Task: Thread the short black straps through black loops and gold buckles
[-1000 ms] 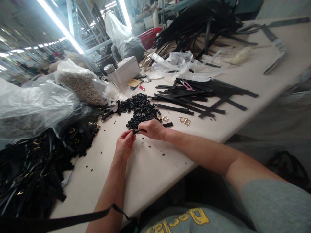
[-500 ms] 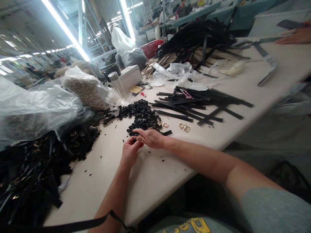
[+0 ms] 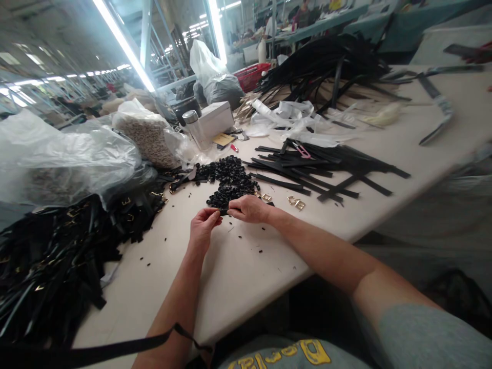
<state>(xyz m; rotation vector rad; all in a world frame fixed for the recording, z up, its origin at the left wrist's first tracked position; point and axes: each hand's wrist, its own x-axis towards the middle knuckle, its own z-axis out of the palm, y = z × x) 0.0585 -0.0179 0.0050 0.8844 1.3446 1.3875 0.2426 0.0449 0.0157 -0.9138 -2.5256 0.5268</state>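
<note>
My left hand and my right hand meet over the pale table, fingers pinched together on a small black piece held between them. Just beyond the fingertips lies a heap of small black loops. A few gold buckles rest to the right of my right hand. Flat black straps lie spread out further right.
A big pile of black straps with gold buckles fills the left side. Clear plastic bags and a bag of beige parts stand behind it. A white box, a metal flask and tangled black strips sit at the back.
Both hands have stayed pinched together at the edge of the loop heap. The view has shifted slightly, and another person's hand at the far right has moved mostly out of view.
</note>
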